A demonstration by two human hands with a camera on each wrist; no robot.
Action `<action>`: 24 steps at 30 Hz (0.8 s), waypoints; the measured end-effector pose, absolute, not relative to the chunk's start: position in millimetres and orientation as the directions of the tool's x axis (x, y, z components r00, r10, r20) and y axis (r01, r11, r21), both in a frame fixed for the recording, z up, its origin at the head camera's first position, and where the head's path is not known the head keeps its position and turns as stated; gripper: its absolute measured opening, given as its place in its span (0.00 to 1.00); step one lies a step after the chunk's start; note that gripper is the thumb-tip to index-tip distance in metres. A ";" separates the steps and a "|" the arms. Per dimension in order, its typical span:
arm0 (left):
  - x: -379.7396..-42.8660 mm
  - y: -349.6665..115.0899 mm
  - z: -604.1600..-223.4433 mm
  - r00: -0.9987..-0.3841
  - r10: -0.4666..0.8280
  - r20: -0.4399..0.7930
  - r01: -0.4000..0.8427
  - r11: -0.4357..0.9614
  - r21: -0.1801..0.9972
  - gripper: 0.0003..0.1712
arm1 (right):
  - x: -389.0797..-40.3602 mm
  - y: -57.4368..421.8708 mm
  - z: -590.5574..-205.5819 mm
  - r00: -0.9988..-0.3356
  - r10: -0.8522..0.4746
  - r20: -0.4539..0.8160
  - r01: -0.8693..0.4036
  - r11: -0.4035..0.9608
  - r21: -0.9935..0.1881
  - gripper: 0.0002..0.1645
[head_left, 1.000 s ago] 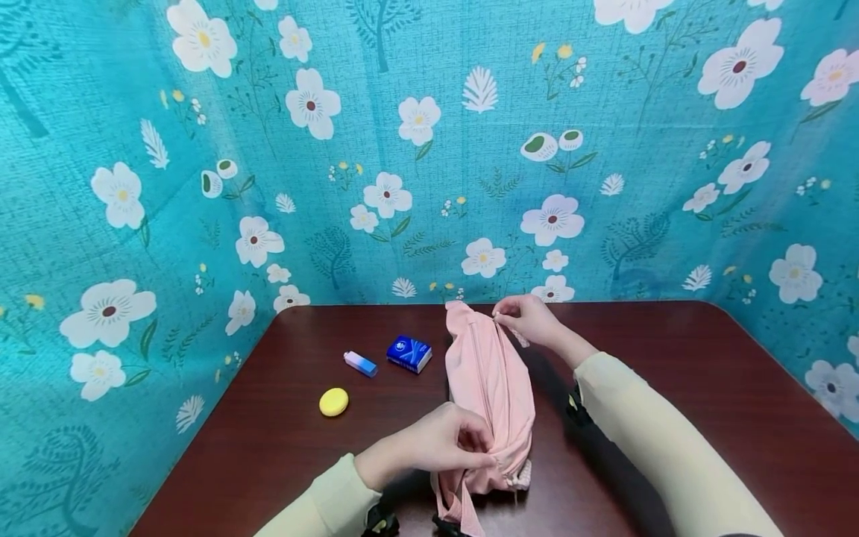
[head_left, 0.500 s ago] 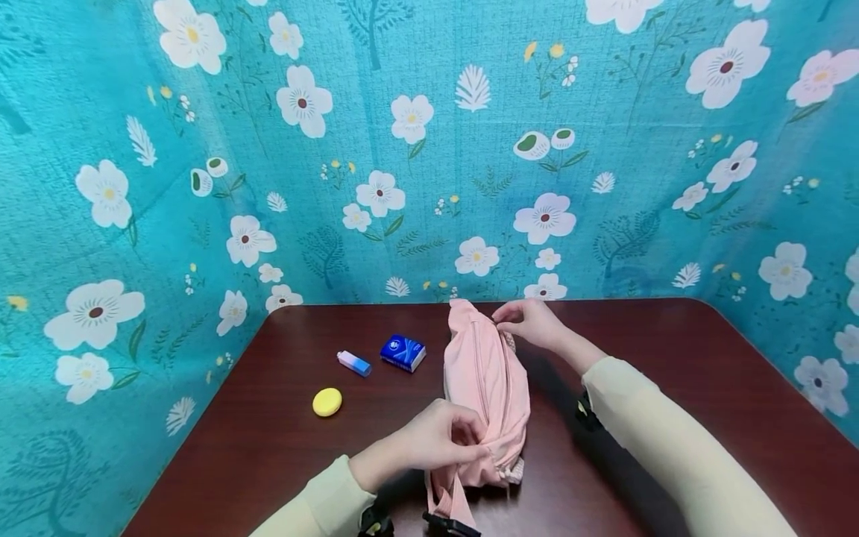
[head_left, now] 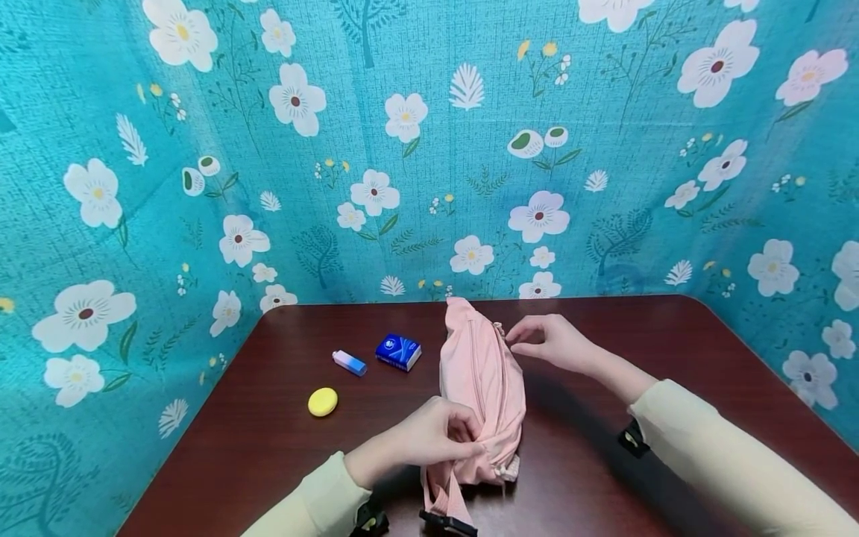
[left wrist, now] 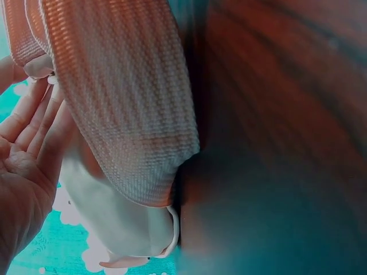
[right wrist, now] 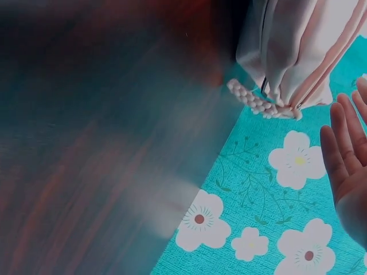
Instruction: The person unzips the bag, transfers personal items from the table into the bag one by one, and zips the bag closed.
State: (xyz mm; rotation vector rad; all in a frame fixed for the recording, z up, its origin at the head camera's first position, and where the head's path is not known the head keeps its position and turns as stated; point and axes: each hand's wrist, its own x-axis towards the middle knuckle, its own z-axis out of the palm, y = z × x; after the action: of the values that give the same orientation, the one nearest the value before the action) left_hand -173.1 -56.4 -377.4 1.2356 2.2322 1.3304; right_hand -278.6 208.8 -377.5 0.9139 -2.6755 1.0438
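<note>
A pink waist bag [head_left: 463,365] with long zippers lies lengthwise on the table in the head view. At its near end my left hand [head_left: 426,436] pinches the fabric; in the left wrist view the broad pink strap [left wrist: 126,97] hides part of that hold. Just right of the bag's far end, my right hand [head_left: 557,343] is held apart from it with loosely bent fingers and nothing in them. A pale beaded zipper pull [right wrist: 255,103] hangs from the bag's far end in the right wrist view. The strap's black buckle [head_left: 448,523] lies at the bottom edge.
Left of the bag on the dark wooden table [head_left: 268,462] lie a blue tissue pack [head_left: 399,352], a small pink-and-blue stick-shaped item [head_left: 350,363] and a yellow round item [head_left: 323,402]. A teal flowered cloth [head_left: 429,186] hangs behind the table.
My right hand has let go at the bag's far end and moved away to the right. My left hand keeps its pinch on the near end. The head view has shifted slightly.
</note>
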 end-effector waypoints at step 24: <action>-187.7 -59.3 -411.4 -0.608 0.776 0.165 0.502 0.215 0.838 0.05 | -230.8 207.5 -412.1 -0.837 -0.406 0.366 -0.539 0.501 -0.677 0.10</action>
State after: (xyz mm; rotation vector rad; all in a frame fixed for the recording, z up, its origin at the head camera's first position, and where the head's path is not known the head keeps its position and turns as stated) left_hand -187.7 -59.3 -411.4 1.2012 2.2031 1.3445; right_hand -230.8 207.5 -412.1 0.8189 -2.5809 1.2490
